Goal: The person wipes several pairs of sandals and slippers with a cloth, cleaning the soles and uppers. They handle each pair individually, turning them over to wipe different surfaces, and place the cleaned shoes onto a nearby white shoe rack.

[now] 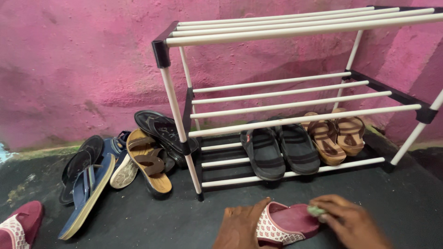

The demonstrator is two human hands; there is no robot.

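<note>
My left hand (240, 228) grips a maroon slipper (288, 223) with a white patterned strap at the bottom centre, just above the dark floor. My right hand (348, 221) pinches a small greenish cloth (316, 211) against the slipper's heel end. In front of both hands stands a white-tube shoe rack (295, 32) with black corner joints. On its lowest shelf sit a pair of black sandals (279, 150) and a pair of brown sandals (337, 136).
A heap of footwear lies left of the rack: a brown sandal (147, 159), black sandals (161, 129), blue flip-flops (90, 189). A second maroon slipper (20, 226) sits at the bottom left corner. A pink wall (83, 64) stands behind.
</note>
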